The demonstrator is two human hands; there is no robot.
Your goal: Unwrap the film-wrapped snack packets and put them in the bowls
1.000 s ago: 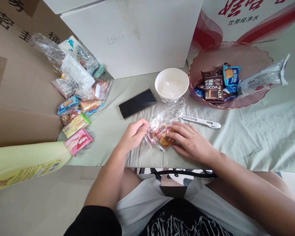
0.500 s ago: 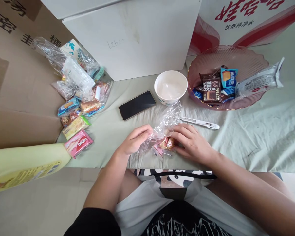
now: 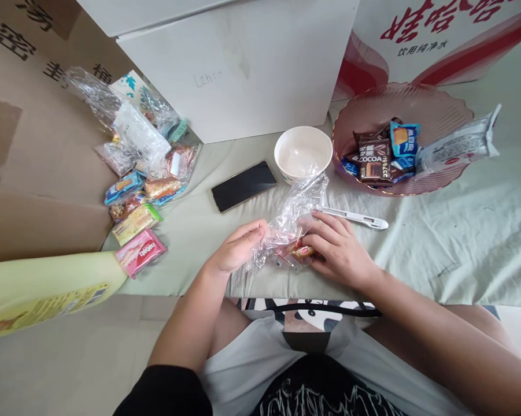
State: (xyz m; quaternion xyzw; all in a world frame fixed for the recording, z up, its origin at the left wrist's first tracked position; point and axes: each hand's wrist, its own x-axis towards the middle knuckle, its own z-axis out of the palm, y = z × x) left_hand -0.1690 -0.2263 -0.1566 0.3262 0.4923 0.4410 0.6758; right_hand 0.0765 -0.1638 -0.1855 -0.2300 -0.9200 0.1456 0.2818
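Note:
A clear plastic bag (image 3: 301, 202) lies crumpled between my two hands near the table's front edge. My left hand (image 3: 241, 245) is closed, pinching the left side of the bag. At the bag's lower right, my right hand (image 3: 336, 248) curls over a small wrapped snack (image 3: 304, 251) with an orange-brown wrapper; its fingertips are partly hidden by film and packets. Pinkish packaging shows beneath the film beside that snack. Just beyond my right fingers, a white utility knife (image 3: 364, 218) rests on the cloth.
Behind the bag stand a white bowl (image 3: 302, 151) and a black phone (image 3: 244, 186). A pink glass bowl (image 3: 442, 101) holds packaged snacks at right. Several snack packets (image 3: 141, 252) and plastic wrappers pile up at left, beside a yellow-green bottle (image 3: 47, 277). Boxes (image 3: 243, 75) line the back.
The bag's film has spread slightly right and now covers more of the packets. The orange-brown snack has shifted a little under my right hand. My left hand stays nearly in place.

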